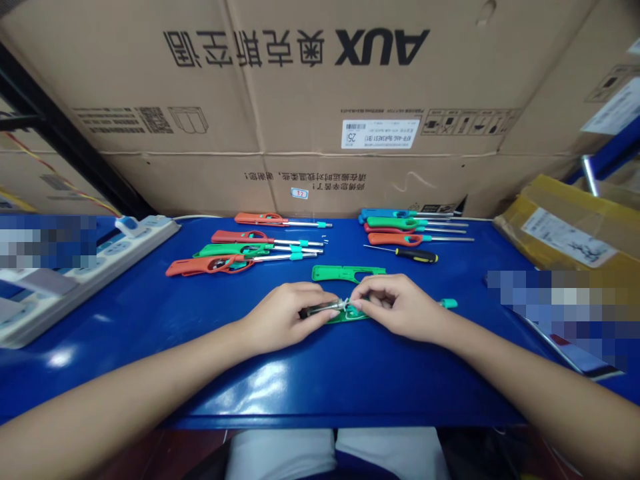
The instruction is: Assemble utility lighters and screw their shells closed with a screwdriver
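Observation:
My left hand [295, 317] is closed around a slim, see-through lighter fuel tank [323, 308] with a metal-coloured end pointing right. Fingertips of my right hand [400, 308] pinch together at the tank's valve end; whatever small part they hold is mostly covered. Beneath both hands lies a green lighter half-shell [345, 318], with a thin pale wire or tube over it. A teal tip piece [449, 303] shows beyond my right hand. The other green half-shell [327, 273] rests just behind my hands, with its trigger opening visible.
Several gas lighters, including an orange one [187, 267], lie at the back left; more, including a blue one [383, 214], lie back right. A black-yellow screwdriver [417, 256] is near them. A power strip [117, 257] stands left, a taped box [530, 213] right, cardboard [300, 87] behind.

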### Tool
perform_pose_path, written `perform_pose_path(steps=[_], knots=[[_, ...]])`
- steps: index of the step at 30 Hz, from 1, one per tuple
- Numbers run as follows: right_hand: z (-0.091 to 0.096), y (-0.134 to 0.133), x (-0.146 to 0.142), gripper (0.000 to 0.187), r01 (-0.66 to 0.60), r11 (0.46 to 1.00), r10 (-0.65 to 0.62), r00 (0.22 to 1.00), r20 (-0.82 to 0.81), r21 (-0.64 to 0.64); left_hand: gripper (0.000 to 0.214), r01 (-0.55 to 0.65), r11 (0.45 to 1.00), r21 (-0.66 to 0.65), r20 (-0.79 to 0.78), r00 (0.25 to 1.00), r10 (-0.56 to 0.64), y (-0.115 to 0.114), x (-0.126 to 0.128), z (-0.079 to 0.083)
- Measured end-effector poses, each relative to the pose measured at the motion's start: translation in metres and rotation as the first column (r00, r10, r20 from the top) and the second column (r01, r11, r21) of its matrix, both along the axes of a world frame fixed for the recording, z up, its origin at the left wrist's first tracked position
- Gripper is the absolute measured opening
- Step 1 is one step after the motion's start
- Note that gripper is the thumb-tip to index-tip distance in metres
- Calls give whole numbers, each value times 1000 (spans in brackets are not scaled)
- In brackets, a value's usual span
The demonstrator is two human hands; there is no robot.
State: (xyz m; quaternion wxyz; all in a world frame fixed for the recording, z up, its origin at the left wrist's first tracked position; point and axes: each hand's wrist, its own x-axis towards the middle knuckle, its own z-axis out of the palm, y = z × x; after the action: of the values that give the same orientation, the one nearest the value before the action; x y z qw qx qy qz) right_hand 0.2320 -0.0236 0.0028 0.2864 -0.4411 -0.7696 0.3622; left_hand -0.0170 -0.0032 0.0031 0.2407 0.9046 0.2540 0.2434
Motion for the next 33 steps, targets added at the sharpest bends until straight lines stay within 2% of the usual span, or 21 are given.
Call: perform_pose_path(steps=[22,33], knots=[[-2,-2,-4,22,17,998,-19,999,-38,-52,27,46,999,14,23,999,-46,2,-1,-7],[-5,-1,-5,26,31,998,-33,999,-27,-62,26,28,1000,6,5,1000,-28,2,-1,-4]])
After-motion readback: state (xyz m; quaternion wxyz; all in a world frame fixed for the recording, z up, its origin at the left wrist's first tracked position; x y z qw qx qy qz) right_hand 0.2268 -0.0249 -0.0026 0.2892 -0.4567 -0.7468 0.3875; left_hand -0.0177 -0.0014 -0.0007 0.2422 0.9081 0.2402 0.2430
